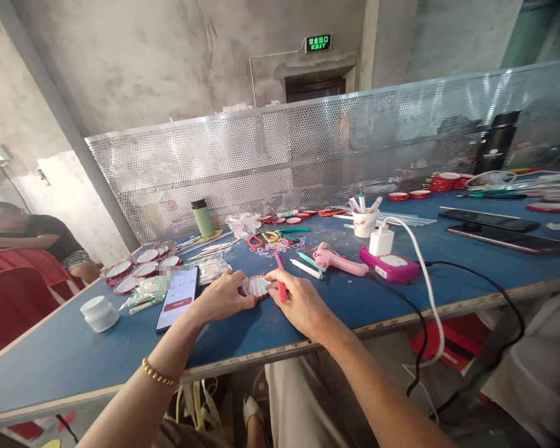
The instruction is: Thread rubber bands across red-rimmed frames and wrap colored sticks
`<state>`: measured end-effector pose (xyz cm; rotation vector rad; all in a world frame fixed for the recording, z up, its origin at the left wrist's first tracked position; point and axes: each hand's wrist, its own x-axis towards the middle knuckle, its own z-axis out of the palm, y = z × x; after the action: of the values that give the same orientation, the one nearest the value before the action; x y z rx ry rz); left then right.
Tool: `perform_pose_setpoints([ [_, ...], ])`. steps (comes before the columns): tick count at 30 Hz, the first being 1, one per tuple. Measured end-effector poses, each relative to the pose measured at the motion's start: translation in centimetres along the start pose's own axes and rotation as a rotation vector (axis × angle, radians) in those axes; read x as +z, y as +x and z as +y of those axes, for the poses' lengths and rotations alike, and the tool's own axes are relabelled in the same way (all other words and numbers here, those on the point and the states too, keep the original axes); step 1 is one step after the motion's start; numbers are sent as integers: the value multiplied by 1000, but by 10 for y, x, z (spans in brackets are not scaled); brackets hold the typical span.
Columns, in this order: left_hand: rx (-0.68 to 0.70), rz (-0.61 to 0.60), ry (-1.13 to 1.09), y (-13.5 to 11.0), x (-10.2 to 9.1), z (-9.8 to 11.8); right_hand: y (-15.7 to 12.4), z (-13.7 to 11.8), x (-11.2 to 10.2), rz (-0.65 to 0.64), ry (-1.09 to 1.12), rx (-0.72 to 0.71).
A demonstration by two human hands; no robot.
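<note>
Head camera: two hands, one disc, one red marker at the table's near edge!

And it's two bare hands at work over the blue table [65,367]. Left hand [224,297] has fingers and thumb pinched on the left side of one red-rimmed disc [256,287], which sits near the table's front edge, between the hands. Right hand [301,305] is closed around one red marker [281,283], fingertips right at the disc's other side; whether they press on it, you cannot tell.

Now the count! One lit phone [178,302] left of the hands, one white jar [99,313] beyond that. A pile of red-rimmed discs [145,269] behind them, at least five, overlapping too much for an exact tally. One green bottle [203,219] stands at the back.

Over to the right: two loose pens, one teal-green [310,259] and one white [305,268], beside one pink glue gun [338,261]. One paper cup [364,225] carries at least three pens. One white charger [381,241] sits on one purple power block [389,265]. Two dark phones lie side by side, the farther [490,219] and the nearer [506,238], with one black flask [497,140] upright behind!
</note>
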<state>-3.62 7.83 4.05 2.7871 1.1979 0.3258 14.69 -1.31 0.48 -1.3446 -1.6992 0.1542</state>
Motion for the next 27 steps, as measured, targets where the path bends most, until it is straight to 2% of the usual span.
perform_pose_setpoints([
  [9, 16, 31, -52, 0, 4, -2, 1, -1, -1, -8, -16, 10],
  [20, 9, -10, -57, -1, 0, -2, 1, -2, -1, -1, -12, 17],
  [27, 26, 4, -56, 0, 1, -6, 1, -1, 0, 9, -17, -4],
])
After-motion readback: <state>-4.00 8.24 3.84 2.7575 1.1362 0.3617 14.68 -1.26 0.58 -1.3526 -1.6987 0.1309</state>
